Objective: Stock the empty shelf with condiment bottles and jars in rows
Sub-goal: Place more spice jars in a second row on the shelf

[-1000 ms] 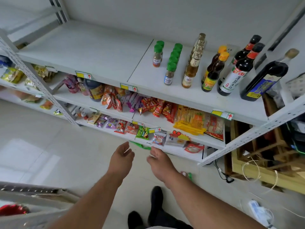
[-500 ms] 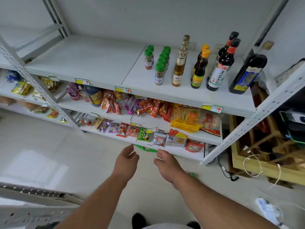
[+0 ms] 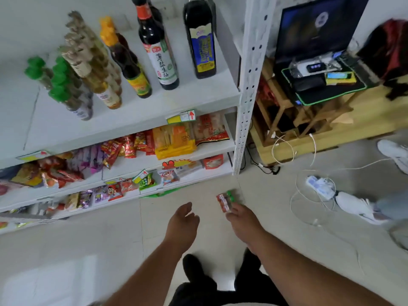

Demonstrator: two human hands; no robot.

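Bottles with green caps (image 3: pixel 225 200) and red labels lie on the floor (image 3: pixel 198 228) just past the right hand (image 3: pixel 242 219), whose fingertips reach them; whether it grips them I cannot tell. Left hand (image 3: pixel 182 221) hangs loose, holding nothing, below the shelf (image 3: pixel 154 111) of standing condiment rows

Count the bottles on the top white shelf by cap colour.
Small green-capped spice bottles: 6
Pale tan-capped glass bottles: 4
Dark orange-capped bottles: 2
Dark red-capped sauce bottles: 2
Large dark blue-labelled bottle: 1
Total: 15; blur makes rear rows uncertain.
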